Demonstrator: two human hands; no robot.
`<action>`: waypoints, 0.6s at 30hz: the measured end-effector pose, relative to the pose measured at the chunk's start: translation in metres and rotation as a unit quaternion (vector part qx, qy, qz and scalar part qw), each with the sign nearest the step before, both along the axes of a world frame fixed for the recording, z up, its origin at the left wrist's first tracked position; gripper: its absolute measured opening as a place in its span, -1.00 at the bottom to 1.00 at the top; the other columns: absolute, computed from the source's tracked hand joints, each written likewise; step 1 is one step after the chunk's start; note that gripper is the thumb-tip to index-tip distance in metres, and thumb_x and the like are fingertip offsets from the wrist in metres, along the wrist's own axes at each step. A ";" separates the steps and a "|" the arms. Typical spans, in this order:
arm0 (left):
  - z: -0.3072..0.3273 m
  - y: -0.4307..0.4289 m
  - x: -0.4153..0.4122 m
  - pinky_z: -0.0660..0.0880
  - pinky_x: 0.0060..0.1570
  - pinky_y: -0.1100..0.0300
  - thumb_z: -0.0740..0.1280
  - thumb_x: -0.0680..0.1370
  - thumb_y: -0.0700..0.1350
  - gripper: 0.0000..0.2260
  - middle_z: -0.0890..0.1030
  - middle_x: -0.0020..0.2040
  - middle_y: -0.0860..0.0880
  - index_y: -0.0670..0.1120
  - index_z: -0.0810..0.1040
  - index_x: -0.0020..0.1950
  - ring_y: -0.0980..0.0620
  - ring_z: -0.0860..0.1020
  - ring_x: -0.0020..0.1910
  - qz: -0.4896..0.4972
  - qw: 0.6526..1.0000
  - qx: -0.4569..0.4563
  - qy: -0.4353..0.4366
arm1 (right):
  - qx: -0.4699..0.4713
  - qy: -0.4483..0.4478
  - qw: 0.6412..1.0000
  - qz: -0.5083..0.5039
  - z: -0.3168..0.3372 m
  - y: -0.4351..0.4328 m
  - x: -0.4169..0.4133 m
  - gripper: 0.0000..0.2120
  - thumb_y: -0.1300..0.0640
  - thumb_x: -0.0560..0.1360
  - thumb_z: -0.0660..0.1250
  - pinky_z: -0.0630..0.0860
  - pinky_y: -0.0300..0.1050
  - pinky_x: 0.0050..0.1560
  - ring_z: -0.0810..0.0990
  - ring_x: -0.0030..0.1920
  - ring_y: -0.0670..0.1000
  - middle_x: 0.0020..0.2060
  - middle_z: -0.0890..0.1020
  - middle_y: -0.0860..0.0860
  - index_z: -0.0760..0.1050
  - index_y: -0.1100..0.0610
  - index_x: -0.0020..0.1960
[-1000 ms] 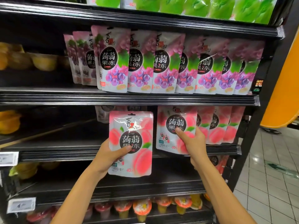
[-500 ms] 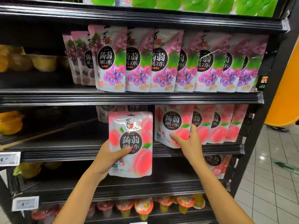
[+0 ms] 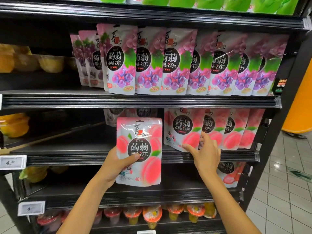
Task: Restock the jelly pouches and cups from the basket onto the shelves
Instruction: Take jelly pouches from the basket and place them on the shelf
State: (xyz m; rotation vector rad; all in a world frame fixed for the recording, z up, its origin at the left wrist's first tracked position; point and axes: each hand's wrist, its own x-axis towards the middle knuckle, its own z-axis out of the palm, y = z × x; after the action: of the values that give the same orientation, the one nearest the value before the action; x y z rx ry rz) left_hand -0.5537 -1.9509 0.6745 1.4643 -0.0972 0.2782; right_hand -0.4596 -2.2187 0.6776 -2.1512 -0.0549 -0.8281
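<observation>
My left hand (image 3: 116, 168) grips a pink peach jelly pouch (image 3: 140, 149) by its lower left part and holds it upright in front of the middle shelf (image 3: 67, 155). To its right, a row of several peach pouches (image 3: 184, 129) stands on that shelf. My right hand (image 3: 205, 153) is at the front pouch's lower right corner, fingers spread and fairly straight. Its thumb touches the bottom edge and its index finger the right edge. The basket is out of view.
Purple grape pouches (image 3: 152, 61) fill the shelf above and green pouches (image 3: 219, 4) the top one. Yellow jelly cups (image 3: 50, 62) sit at the left. Red-lidded cups (image 3: 152, 215) line the bottom shelf. A red pouch (image 3: 231, 173) leans at lower right. Tiled floor (image 3: 287, 183) lies to the right.
My right hand has set its peach pouch upright at the front of the row and loosened from a grip to spread fingers. My left hand keeps its pouch almost still.
</observation>
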 end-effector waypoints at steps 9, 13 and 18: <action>0.007 -0.001 0.002 0.62 -0.16 0.17 0.61 0.20 -0.02 -0.50 0.71 0.01 -0.14 -0.04 0.61 0.10 -0.11 0.69 0.00 -0.003 1.000 -0.003 0.000 | -0.009 -0.039 0.997 -0.059 -0.001 0.006 -0.004 -0.25 -0.22 0.25 0.54 0.48 0.05 0.09 0.51 0.10 0.07 0.09 0.58 0.00 0.43 0.08 0.32; 0.009 -0.005 0.007 0.62 -0.19 0.19 0.61 0.19 0.00 -0.46 0.72 -0.01 -0.12 -0.07 0.59 0.11 -0.09 0.70 -0.03 -0.002 1.000 0.007 0.003 | 0.066 -0.153 0.986 0.027 0.004 0.017 -0.029 -0.56 -0.09 0.40 0.49 0.38 -0.24 -0.01 0.44 -0.03 -0.07 -0.04 0.49 -0.11 0.47 0.03 0.20; 0.013 -0.014 0.017 0.61 -0.16 0.20 0.62 0.21 0.01 -0.50 0.71 0.00 -0.13 -0.08 0.62 0.09 -0.09 0.69 -0.02 -0.016 1.000 0.020 0.000 | 0.134 0.114 0.912 0.371 0.012 0.044 -0.062 -0.83 -0.04 0.46 0.46 0.54 -0.35 -0.11 0.66 -0.11 -0.18 -0.14 0.70 -0.13 0.58 -0.04 0.01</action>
State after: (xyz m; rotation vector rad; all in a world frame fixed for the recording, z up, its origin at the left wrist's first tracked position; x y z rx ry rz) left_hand -0.5370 -1.9653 0.6879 1.5012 -0.1278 0.2516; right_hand -0.5211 -2.1751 0.6893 -1.7377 -0.5674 -0.1259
